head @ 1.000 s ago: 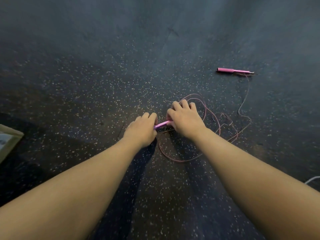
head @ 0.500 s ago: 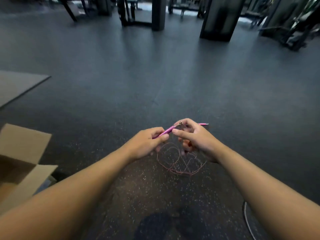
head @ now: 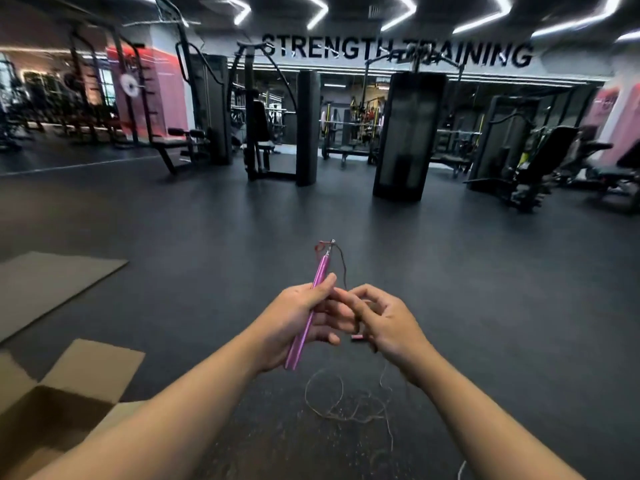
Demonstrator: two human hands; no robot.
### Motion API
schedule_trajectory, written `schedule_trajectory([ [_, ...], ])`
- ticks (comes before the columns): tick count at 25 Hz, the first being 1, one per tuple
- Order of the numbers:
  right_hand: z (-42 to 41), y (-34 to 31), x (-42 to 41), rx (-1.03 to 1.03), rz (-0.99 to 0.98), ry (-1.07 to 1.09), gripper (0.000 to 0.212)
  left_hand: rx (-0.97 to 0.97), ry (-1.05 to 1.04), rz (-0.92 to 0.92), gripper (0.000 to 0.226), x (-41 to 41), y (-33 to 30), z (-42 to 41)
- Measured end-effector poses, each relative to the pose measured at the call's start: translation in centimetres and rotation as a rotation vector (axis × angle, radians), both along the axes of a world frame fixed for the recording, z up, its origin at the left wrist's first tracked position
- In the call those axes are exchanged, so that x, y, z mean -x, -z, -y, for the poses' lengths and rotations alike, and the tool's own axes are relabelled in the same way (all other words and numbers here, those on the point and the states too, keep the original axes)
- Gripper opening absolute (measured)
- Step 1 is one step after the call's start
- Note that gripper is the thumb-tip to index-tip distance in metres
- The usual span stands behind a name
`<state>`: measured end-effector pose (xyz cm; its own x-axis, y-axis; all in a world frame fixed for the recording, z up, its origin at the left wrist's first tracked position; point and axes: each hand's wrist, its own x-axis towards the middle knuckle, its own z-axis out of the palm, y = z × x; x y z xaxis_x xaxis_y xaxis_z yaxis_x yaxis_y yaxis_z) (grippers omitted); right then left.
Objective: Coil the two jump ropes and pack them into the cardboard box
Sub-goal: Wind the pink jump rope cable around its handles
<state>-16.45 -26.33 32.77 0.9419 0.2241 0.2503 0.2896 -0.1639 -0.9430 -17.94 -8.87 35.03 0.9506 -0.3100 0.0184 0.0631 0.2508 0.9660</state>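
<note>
Our left hand [head: 294, 320] gripped the pink handle [head: 306, 320]; our right hand [head: 384, 323] pinched the cord [head: 341, 268]. Coiling barely begun; cardboard box [head: 69, 393] at eight o'clock held nothing visible.

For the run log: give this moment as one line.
left hand: grips pink handle | right hand: pinches rope | loose rope hanging | cardboard box: open, nothing packed

Open dark gym floor [head: 346, 209] stretches ahead of the hands and to their right, with weight machines [head: 408, 133] standing well beyond. Below the hands, loose rope loops [head: 346, 407] lie on the floor. To the lower left an open cardboard box [head: 69, 386] sits, a flat mat [head: 45, 285] beyond it.
</note>
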Motion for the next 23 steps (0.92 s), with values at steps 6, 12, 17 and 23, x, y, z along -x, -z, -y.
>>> schedule_trajectory([
  [6,-1.2,0.1,4.0,0.223,-0.065,-0.058,0.024,0.476,-0.015,-0.029,0.046,0.9,-0.1,0.4],
  [12,-1.2,1.9,4.7,0.798,0.165,-0.231,0.024,0.185,-0.136,0.085,0.044,-0.9,4.2,-1.2],
  [17,0.4,-1.5,2.1,0.718,0.367,0.025,0.013,-0.163,0.004,0.208,0.048,-0.3,5.4,-0.3],
  [23,1.1,-2.9,0.7,0.574,0.338,0.046,0.010,-0.260,-0.051,0.250,0.044,-0.4,4.3,0.7],
])
